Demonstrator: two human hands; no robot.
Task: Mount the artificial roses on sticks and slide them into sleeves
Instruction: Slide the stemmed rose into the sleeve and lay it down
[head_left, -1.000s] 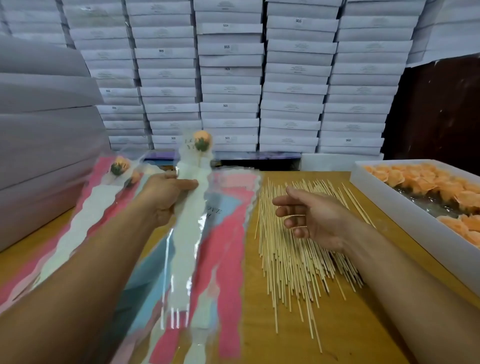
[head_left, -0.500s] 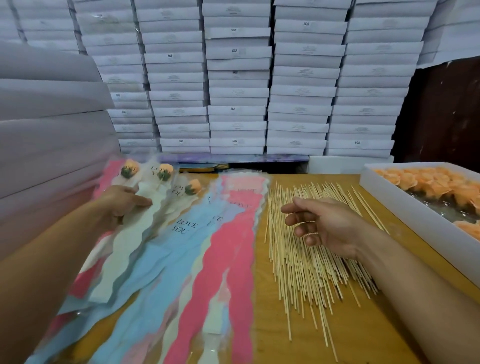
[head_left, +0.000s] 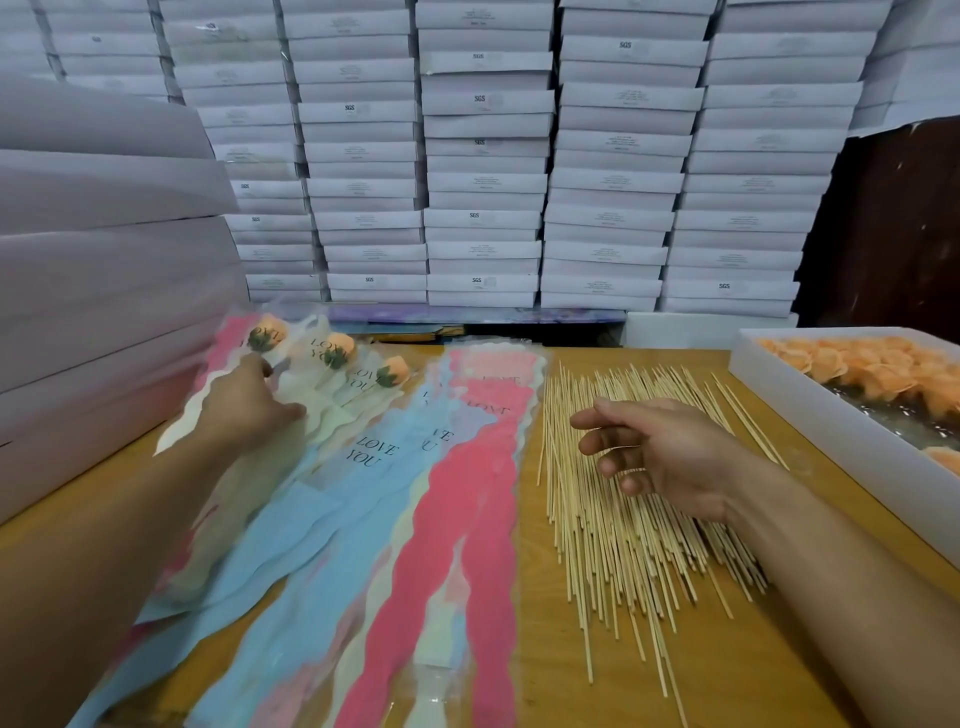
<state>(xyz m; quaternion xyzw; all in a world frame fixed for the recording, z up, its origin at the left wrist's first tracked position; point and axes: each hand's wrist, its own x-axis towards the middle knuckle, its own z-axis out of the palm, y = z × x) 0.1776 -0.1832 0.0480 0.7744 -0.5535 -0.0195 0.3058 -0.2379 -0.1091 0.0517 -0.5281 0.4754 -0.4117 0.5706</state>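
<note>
Artificial roses, three of them already on sticks and inside sleeves, lie in a fan just beyond the left hand (head_left: 247, 408): one (head_left: 268, 332) past its fingertips, a second (head_left: 340, 349) and a third (head_left: 394, 371) further toward the right hand. All three are orange with green bases, and the sleeves around them are pale with "LOVE YOU" print. The left hand rests palm down on these filled sleeves (head_left: 306, 400), fingers reaching forward onto the plastic; whether the fingers pinch the sleeve or only press it cannot be told, as the hand is blurred. Between the two hands lies a spread of empty sleeves (head_left: 467, 493), pink, blue and pale yellow, overlapping too much to count. The right hand (head_left: 670, 457) hovers over the pile of bamboo sticks (head_left: 613, 545), fingers loosely curled and apart, holding nothing. The sticks are far too many to count. Beyond the right hand's outer side stands one white tray (head_left: 810, 395) of loose orange rose heads (head_left: 883, 364), packed close. Everything sits on a wooden table (head_left: 571, 675). Behind it rise several stacks of flat white boxes (head_left: 483, 156), some marked SGS, with more white boxes stacked outside the left hand.
</note>
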